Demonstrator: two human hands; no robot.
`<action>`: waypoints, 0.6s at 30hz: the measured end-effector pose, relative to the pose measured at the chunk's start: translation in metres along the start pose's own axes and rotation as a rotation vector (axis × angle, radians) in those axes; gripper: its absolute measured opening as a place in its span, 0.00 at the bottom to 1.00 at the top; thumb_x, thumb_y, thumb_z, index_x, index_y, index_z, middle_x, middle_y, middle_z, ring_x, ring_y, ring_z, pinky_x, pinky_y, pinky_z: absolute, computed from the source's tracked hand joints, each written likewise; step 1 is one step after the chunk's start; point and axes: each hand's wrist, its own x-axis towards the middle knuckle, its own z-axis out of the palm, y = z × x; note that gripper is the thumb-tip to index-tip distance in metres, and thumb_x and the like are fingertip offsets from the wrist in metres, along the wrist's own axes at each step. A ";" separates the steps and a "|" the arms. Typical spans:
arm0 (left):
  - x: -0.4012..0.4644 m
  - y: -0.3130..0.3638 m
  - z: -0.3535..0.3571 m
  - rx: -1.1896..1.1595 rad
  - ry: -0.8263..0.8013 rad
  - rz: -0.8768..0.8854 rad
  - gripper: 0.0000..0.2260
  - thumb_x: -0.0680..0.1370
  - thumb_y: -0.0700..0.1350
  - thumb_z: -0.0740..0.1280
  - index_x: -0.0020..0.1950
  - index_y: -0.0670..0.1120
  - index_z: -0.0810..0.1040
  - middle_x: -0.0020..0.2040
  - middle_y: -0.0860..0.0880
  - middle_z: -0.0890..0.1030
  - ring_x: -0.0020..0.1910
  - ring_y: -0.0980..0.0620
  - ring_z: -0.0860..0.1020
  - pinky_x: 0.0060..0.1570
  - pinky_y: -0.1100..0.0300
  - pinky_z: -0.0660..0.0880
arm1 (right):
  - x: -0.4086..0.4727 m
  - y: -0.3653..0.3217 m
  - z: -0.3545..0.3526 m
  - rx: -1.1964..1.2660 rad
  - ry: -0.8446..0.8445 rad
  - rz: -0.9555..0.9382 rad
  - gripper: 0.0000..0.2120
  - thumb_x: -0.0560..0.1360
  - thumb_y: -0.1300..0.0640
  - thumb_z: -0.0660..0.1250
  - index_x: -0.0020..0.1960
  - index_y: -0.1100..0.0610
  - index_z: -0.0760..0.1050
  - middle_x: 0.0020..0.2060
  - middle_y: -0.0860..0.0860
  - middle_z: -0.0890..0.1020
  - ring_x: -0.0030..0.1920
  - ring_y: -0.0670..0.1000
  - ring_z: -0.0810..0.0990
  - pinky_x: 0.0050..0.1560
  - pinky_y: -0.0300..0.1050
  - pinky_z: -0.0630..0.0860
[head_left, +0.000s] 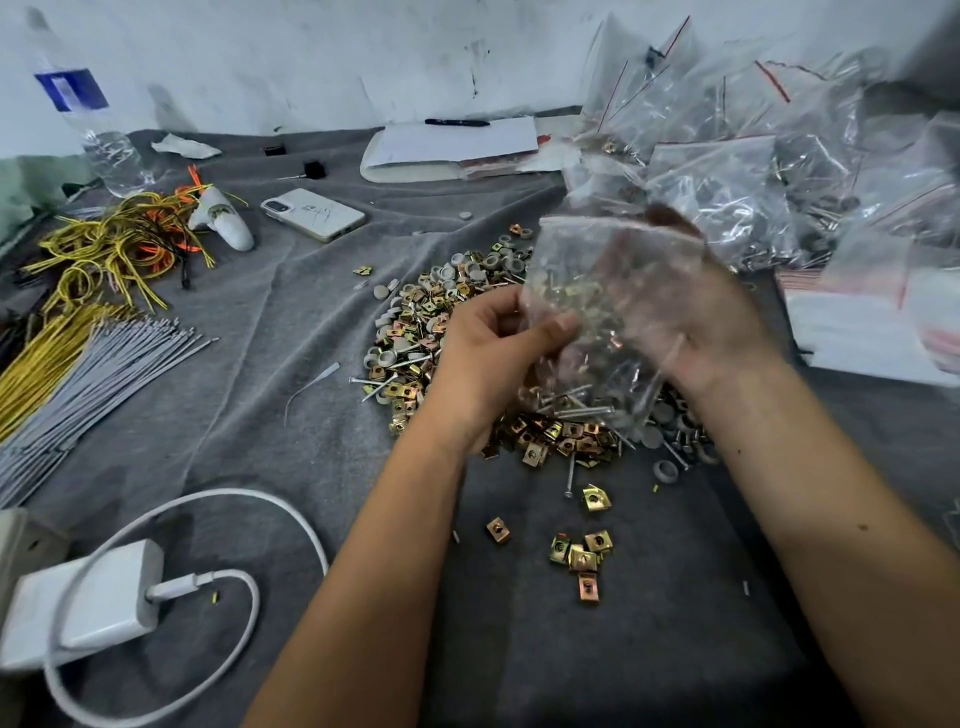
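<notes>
- Two bare hands hold a clear bag (597, 312) just above the pile (415, 332) of gold clips, grey washers and screws, which lies on a grey cloth (311, 441).
- The left hand (488, 353) pinches the bag's left edge: we see the thumb pressed on the front and the fingers curled in behind.
- The right hand (711, 322) sits behind the bag's right side, blurred and seen through the plastic. We cannot tell whether its fingers grip the bag or only back it.
- Inside the bag we make out gold clips near the middle and long screws at the bottom, which hangs close over the pile's near edge.
- A few loose clips (582, 556) lie on the cloth nearer to us than the pile, apart from it.
- Right of the pile and beyond it, a heap of filled bags (779, 171) rises against the wall.
- Beyond the pile, a pen (457, 123) rests on a pad (457, 143).
- Left of the pile and farther back lies a phone (313, 214), face down.
- Well left of the pile we see tangled yellow wires (104, 244), a sheaf of grey ties (104, 374) and, farther back, a bottle (98, 130).
- Left of the pile and nearer to us, a white charger (88, 597) sits with its cable (234, 499) looped round it.
</notes>
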 end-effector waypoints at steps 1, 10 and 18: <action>0.001 0.000 -0.002 0.016 0.023 -0.016 0.04 0.77 0.36 0.74 0.51 0.40 0.83 0.40 0.45 0.87 0.34 0.48 0.84 0.37 0.54 0.82 | 0.000 -0.001 -0.003 -0.023 0.075 0.019 0.21 0.83 0.55 0.65 0.70 0.66 0.72 0.59 0.60 0.83 0.54 0.56 0.85 0.53 0.51 0.83; -0.001 0.004 -0.007 0.028 0.059 -0.040 0.05 0.80 0.40 0.72 0.52 0.38 0.81 0.40 0.45 0.86 0.33 0.48 0.83 0.36 0.54 0.82 | -0.005 0.006 -0.001 -0.632 0.117 -0.320 0.15 0.81 0.57 0.69 0.37 0.52 0.84 0.35 0.49 0.85 0.35 0.47 0.83 0.36 0.44 0.81; 0.002 0.009 -0.013 -0.118 0.194 0.143 0.07 0.77 0.41 0.75 0.53 0.44 0.81 0.44 0.47 0.86 0.41 0.47 0.85 0.41 0.51 0.84 | -0.016 0.016 0.009 -0.894 -0.245 -0.518 0.11 0.80 0.56 0.68 0.39 0.50 0.82 0.34 0.49 0.83 0.36 0.61 0.78 0.36 0.52 0.77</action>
